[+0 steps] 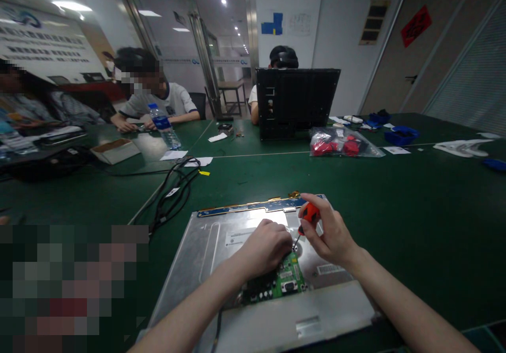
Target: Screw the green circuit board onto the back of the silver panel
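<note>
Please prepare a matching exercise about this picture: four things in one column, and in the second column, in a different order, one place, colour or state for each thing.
Things:
1. Screwdriver
2. Circuit board
3. Bottle
4. Bag

Descriptions:
A. Has a blue cap
B. Clear, with red things inside
C. In the right hand
D. Green, lying on the grey panel

Right pairs: 1-C, 2-D, 3-A, 4-B.

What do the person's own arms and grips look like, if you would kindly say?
The left grip and right grip are ungloved human hands, with no rings visible. The left forearm and right forearm show no sleeves, watches or markings.
</note>
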A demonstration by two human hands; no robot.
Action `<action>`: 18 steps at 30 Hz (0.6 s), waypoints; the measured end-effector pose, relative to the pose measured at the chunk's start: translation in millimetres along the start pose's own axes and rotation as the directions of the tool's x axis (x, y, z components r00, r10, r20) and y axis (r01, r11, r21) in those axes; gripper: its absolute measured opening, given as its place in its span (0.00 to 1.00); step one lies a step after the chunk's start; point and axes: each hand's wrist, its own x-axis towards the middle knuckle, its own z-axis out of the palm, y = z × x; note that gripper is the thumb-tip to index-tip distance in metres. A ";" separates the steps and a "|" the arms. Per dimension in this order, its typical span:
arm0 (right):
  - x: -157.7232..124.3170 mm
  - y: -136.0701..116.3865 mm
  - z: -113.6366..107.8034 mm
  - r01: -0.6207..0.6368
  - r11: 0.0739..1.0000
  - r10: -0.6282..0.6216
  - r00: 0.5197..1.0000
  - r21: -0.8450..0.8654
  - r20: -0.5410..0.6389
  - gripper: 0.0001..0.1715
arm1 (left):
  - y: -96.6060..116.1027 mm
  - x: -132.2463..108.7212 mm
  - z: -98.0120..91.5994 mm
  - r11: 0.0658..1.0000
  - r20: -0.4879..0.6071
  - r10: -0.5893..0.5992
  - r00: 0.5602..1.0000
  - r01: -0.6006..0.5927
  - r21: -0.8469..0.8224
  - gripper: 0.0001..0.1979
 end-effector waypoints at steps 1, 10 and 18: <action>0.5 -0.1 0.0 0.011 1.000 -0.011 1.000 -0.008 -0.006 0.25 | 0.2 0.1 -0.3 1.000 0.000 0.000 1.000 0.000 -0.003 0.08; 0.9 5.4 3.7 0.107 0.993 -0.111 0.992 -0.057 -0.065 0.22 | -2.9 -0.7 1.9 1.000 0.009 0.006 1.000 -0.006 -0.007 0.09; 0.8 2.2 -0.3 0.062 0.998 -0.062 0.998 0.002 -0.006 0.22 | -4.4 -0.1 4.3 1.000 0.013 0.008 1.000 -0.008 0.016 0.07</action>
